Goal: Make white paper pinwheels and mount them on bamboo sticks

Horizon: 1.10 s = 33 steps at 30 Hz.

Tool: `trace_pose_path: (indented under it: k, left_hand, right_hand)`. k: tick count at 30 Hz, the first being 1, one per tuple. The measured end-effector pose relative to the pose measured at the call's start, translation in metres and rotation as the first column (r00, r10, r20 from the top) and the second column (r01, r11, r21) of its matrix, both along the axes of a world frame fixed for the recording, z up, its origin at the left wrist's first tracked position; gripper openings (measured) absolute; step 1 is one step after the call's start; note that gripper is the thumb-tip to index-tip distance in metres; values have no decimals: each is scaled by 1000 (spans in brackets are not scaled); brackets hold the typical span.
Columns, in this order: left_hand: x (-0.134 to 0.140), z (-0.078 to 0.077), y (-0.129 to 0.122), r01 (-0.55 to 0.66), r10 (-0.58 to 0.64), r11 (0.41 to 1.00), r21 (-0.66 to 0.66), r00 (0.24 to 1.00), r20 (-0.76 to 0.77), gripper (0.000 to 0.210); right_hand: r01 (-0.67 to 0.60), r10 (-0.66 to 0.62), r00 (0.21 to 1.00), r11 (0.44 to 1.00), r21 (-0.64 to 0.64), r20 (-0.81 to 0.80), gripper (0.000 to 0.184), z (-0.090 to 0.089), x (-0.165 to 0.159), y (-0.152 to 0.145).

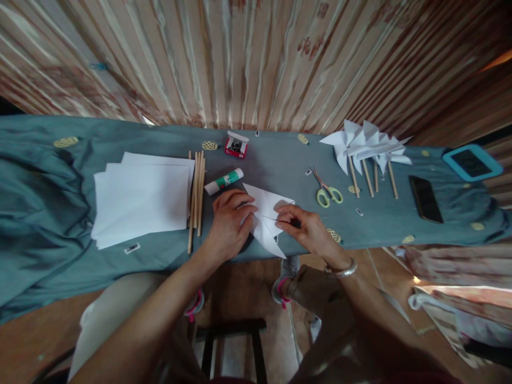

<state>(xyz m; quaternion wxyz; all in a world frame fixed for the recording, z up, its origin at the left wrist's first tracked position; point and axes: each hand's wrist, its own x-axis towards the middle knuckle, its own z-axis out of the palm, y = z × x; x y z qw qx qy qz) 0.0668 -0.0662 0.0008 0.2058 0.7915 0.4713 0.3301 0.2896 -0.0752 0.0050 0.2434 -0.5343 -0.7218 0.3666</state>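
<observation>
A white paper pinwheel (266,213), cut and partly folded, lies between my two hands near the table's front edge. My left hand (231,221) is closed on its left side, fingers bent over the paper. At the right side, my right hand (306,226) pinches a paper flap between thumb and fingers. Just beyond my left hand lies a green and white glue stick (224,181). Farther right, scissors (326,191) with yellow-green handles rest with their points away from me.
Left are a stack of white paper (144,200) and several wooden sticks (197,192). A small red box (236,145) stands open at the back. Several pinwheels on sticks (368,144), a dark phone (425,199) and a blue-framed tablet (450,159) lie right on the green cloth (276,154).
</observation>
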Motion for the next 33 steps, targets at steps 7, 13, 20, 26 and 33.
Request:
trace_pose_path:
  k: [7,13,20,26,33]
  left_hand:
    - [1,1,-1,22,-22,1000,-4,1000,-6,27]
    - [5,0,-6,57,-57,998,2,998,-32,27]
    - [9,2,-11,132,-130,991,1,979,-158,25]
    - [11,3,-11,142,-140,990,-6,969,-202,25]
    - [10,2,-11,137,-132,991,8,965,-227,25]
  right_hand:
    - [-3,4,999,1000,-9,38,22,4,-2,1]
    - [-29,29,997,1000,-11,71,22,5,-2,3]
    - [-29,30,996,1000,-8,79,21,8,-4,4]
    - [-31,34,996,999,-34,86,22,7,-3,5]
    - [-37,39,994,999,-23,101,22,7,-3,5]
